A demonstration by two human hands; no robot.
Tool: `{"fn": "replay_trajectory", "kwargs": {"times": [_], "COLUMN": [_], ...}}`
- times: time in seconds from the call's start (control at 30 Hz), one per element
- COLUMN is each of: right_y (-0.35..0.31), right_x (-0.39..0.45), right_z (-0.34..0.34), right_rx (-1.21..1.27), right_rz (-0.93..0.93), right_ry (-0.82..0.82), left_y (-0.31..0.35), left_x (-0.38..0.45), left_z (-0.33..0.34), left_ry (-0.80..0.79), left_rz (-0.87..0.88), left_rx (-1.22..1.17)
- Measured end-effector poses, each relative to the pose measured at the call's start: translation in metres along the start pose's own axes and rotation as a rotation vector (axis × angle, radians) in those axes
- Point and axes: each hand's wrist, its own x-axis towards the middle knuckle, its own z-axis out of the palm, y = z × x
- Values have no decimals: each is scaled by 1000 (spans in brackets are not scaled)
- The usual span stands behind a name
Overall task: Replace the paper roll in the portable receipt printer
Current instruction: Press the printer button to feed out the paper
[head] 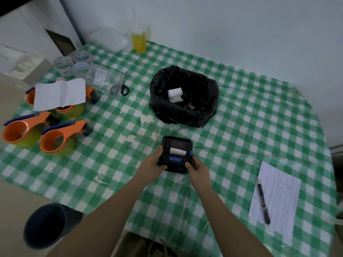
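The black portable receipt printer [176, 145] lies on the green checked tablecloth near the table's middle front, lid shut, with a short strip of white paper [177, 151] sticking out of its slot. My left hand [155, 164] grips its left side and my right hand [197, 168] grips its right side, thumbs on top. Behind it stands a black rubbish bag [202, 108], open, with white paper rolls [175, 95] inside.
Three orange tape dispensers [55, 138] and a white paper sheet [59, 94] lie at the left. Scissors [120, 84], tape rolls [74, 62] and a yellow drink cup [139, 40] sit at the back. A written sheet [278, 197] with a pen [263, 201] lies right. A dark bin [44, 225] stands below the table's edge.
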Motion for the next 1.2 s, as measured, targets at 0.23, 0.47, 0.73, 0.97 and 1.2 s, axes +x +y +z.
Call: {"fn": "replay_trajectory", "kwargs": {"times": [0.23, 0.47, 0.73, 0.97, 1.2], "right_y": [1, 1, 1, 1, 1], "right_x": [1, 1, 1, 1, 1], "right_z": [0, 0, -2, -2, -1], "right_rx": [13, 10, 8, -20, -24], "right_rz": [5, -7, -9, -19, -19], "right_ry": [-2, -3, -8, -7, 2], "left_y": [-2, -2, -1, -1, -2], "left_x": [0, 0, 0, 0, 1], "left_z": [0, 0, 0, 0, -1], "left_ry": [8, 7, -1, -4, -1], "left_rz": [6, 3, -9, -17, -15], "left_rx": [-40, -42, -54, -45, -38]}}
